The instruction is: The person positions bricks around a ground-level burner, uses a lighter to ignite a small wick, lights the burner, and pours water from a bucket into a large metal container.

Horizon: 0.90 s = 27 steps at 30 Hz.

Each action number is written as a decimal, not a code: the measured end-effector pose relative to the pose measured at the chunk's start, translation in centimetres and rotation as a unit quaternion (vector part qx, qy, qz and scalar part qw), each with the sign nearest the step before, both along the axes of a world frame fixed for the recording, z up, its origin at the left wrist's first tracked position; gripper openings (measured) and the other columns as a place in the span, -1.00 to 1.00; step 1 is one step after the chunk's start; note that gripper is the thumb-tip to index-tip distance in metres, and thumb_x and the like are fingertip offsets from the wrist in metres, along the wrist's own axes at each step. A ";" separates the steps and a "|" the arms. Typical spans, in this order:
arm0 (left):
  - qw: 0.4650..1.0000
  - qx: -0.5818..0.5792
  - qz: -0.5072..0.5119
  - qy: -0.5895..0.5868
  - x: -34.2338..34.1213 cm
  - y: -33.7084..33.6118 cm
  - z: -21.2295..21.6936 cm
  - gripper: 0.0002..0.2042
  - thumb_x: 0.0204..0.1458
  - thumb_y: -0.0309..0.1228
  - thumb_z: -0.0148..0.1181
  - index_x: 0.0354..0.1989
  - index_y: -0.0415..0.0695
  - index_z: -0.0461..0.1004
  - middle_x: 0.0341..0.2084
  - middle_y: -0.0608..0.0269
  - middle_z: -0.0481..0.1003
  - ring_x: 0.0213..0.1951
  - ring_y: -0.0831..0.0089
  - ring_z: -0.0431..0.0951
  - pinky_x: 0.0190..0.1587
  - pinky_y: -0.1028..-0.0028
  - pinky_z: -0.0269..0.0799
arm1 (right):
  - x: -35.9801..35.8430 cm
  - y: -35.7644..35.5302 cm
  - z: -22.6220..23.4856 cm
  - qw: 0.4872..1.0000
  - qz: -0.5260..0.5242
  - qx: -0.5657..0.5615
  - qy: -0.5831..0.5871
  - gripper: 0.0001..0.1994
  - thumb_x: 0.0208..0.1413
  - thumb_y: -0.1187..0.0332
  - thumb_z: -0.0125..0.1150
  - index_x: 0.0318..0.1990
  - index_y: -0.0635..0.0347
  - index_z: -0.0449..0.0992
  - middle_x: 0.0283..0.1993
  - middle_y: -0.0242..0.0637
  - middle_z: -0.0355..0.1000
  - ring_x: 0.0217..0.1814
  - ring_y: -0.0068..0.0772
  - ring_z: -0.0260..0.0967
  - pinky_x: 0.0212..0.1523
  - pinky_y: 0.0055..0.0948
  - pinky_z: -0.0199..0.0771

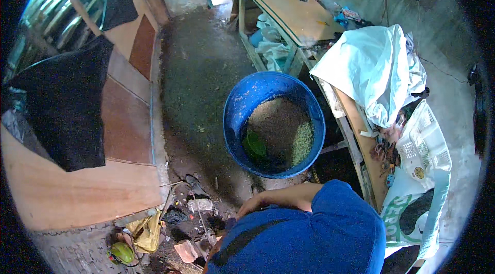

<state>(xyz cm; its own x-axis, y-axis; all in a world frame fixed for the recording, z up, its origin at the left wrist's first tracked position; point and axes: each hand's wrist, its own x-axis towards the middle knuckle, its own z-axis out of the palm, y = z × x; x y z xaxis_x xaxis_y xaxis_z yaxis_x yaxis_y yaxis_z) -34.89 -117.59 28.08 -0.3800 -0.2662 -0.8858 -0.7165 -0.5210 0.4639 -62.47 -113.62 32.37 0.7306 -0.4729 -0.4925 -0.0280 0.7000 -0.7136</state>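
Note:
My right arm, in a blue short sleeve (337,199), reaches leftward across the front of my body. Only the back of my right hand (249,207) shows; the blue shirt hides its fingers. My left hand is not in view, though a sliver of skin shows at the shirt's lower left edge. Just beyond my right arm stands a large blue tub (232,142). Brown, crumbly material (281,124) covers much of its inside. Pale, chopped-looking bits (303,142) lie along its right side, and a green scoop-like object (254,145) rests at the left.
A wooden table (273,1) stands at the back right. White sacking (368,68) and a white plastic crate (425,142) lie along the right bench. Wooden panels (124,119) line the left. Bricks (185,251), a yellow sack (147,233) and a green rounded object (122,253) lie lower left.

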 end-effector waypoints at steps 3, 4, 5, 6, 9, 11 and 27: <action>0.999 0.013 -0.032 0.000 -0.2 -2.7 -0.4 -0.33 0.02 -0.03 0.02 0.22 -0.22 0.08 0.12 0.01 0.23 0.07 0.22 0.29 0.04 0.35 0.25 | -0.1 -1.0 -2.6 0.994 -0.015 0.047 -0.101 -0.58 0.16 0.11 0.01 0.02 0.23 0.42 0.03 -0.34 0.37 0.06 -0.44 0.25 0.13 -0.40 0.15; 0.999 0.018 -0.047 0.003 -0.4 -3.7 -0.7 -0.34 0.02 -0.04 0.02 0.22 -0.22 0.09 0.12 0.02 0.23 0.07 0.22 0.29 0.04 0.36 0.25 | -0.1 -1.4 -2.8 0.996 -0.014 0.054 -0.076 -0.57 0.16 0.10 0.01 0.03 0.24 0.41 0.04 -0.33 0.37 0.06 -0.43 0.26 0.12 -0.40 0.15; 0.998 0.025 -0.064 0.005 -0.5 -4.7 -0.9 -0.34 0.03 -0.04 0.02 0.22 -0.22 0.09 0.12 0.02 0.23 0.06 0.22 0.30 0.04 0.36 0.25 | -0.3 -1.8 -3.1 0.997 -0.013 0.062 -0.052 -0.56 0.15 0.10 0.02 0.03 0.25 0.40 0.04 -0.33 0.37 0.07 -0.42 0.26 0.12 -0.39 0.15; 0.996 0.033 -0.080 0.009 -0.8 -5.7 -1.2 -0.34 0.03 -0.04 0.02 0.22 -0.21 0.09 0.12 0.02 0.24 0.06 0.22 0.30 0.03 0.36 0.26 | -0.8 -2.3 -3.1 0.998 -0.018 0.055 -0.027 -0.55 0.15 0.09 0.02 0.04 0.26 0.40 0.04 -0.32 0.37 0.07 -0.42 0.26 0.12 -0.39 0.15; 0.989 0.060 -0.137 0.009 -0.9 -9.0 -2.0 -0.35 0.03 -0.05 0.02 0.21 -0.21 0.10 0.11 0.03 0.24 0.05 0.22 0.31 0.02 0.36 0.26 | -2.6 -3.3 -1.7 0.997 -0.067 0.014 0.043 -0.54 0.13 0.06 0.05 0.02 0.25 0.41 0.01 -0.31 0.38 0.05 -0.43 0.26 0.11 -0.38 0.15; 0.986 0.066 -0.150 0.002 -0.8 -12.2 -1.9 -0.36 0.03 -0.06 0.02 0.21 -0.21 0.10 0.11 0.03 0.25 0.05 0.22 0.31 0.02 0.36 0.27 | -4.0 -5.1 0.9 0.989 -0.118 -0.025 0.086 -0.53 0.11 0.04 0.07 0.01 0.23 0.42 -0.03 -0.30 0.40 0.03 -0.44 0.26 0.10 -0.38 0.16; 0.961 -0.075 -0.259 0.062 -0.2 -24.0 -5.6 -0.44 0.05 -0.15 0.00 0.20 -0.15 0.14 0.10 0.07 0.28 -0.06 0.29 0.38 -0.08 0.34 0.30 | -26.8 15.7 7.6 0.209 -0.562 0.037 0.799 -0.65 -0.02 0.31 0.13 -0.07 0.27 0.36 -0.20 0.09 0.36 -0.11 0.10 0.31 -0.13 -0.18 0.35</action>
